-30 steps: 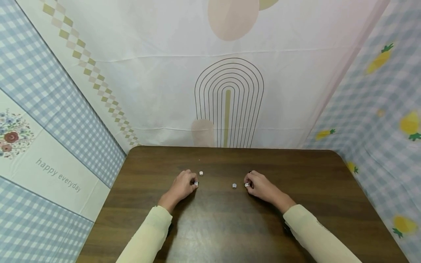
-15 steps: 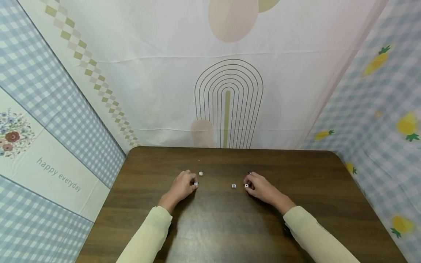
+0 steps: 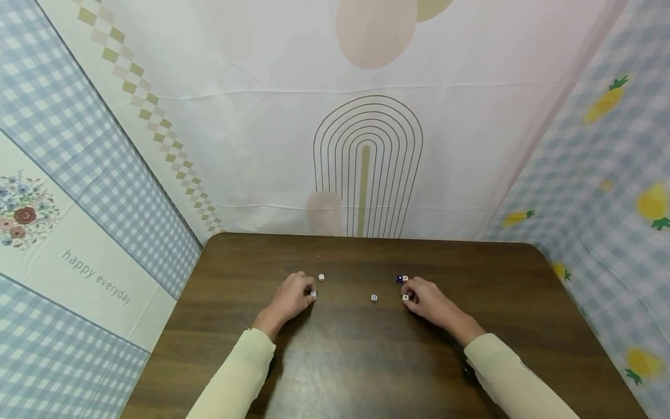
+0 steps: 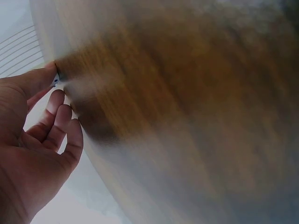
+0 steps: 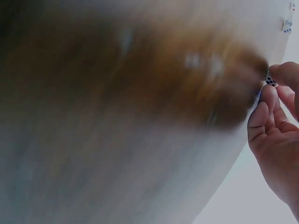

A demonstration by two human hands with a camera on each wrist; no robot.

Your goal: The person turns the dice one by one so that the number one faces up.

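On the left of the head view, my left hand point(image 3: 288, 295) pinches a white die point(image 3: 313, 294) between thumb and fingers, low at the tabletop. Little of this die point(image 4: 56, 81) shows in the left wrist view. Just beyond it lies another white die point(image 3: 321, 277). My right hand point(image 3: 430, 301) pinches a white die point(image 3: 405, 297); dark pips on that die point(image 5: 270, 80) show in the right wrist view. Behind the right fingers sit a dark blue die point(image 3: 400, 279) and a white die point(image 3: 405, 279), side by side. Between the hands lies one more white die point(image 3: 374, 298).
The brown wooden table point(image 3: 335, 361) has its far edge against a white patterned cloth point(image 3: 262, 151). Blue checked cloths hang at the left point(image 3: 131, 203) and the right point(image 3: 576, 233).
My right hand has moved a little right with its die, uncovering the blue die and the white die beside it. The left hand keeps its place and its pinch.
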